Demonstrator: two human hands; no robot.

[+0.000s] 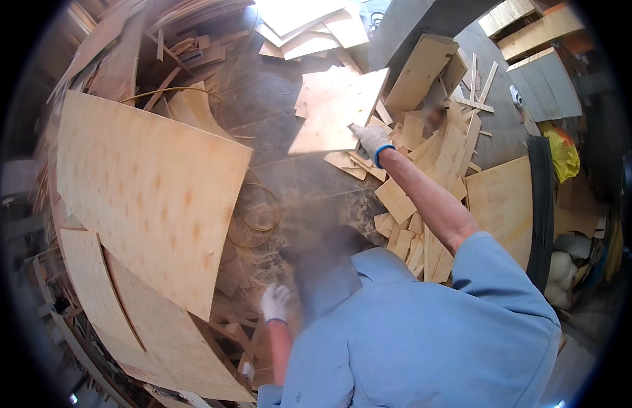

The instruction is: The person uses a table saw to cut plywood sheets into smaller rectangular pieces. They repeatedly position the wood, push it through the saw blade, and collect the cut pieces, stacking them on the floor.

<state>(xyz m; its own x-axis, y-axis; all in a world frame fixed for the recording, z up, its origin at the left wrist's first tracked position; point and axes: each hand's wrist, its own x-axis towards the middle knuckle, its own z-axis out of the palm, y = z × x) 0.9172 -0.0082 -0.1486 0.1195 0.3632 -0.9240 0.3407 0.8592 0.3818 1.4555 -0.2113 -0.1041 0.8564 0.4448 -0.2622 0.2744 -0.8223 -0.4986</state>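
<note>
My right hand (372,141), in a pale work glove with a blue cuff, reaches far forward. It grips the right edge of a plywood piece (343,109), a bright angular board held over the floor and a heap of offcuts. My left hand (275,301), gloved too, hangs low by my left side with its fingers loosely bent and apart. Nothing shows in it. Nearest to that hand is a large plywood sheet (149,197) leaning at the left. Below the sheet lie more plywood boards (159,306).
Loose plywood offcuts (397,197) pile up under my right arm. A grey post (414,30) rises ahead with a board (421,71) leaning by it. More sheets (299,17) lie at the far side. A coiled yellowish strap (261,211) lies on the dusty floor. A yellow bag (564,153) is at right.
</note>
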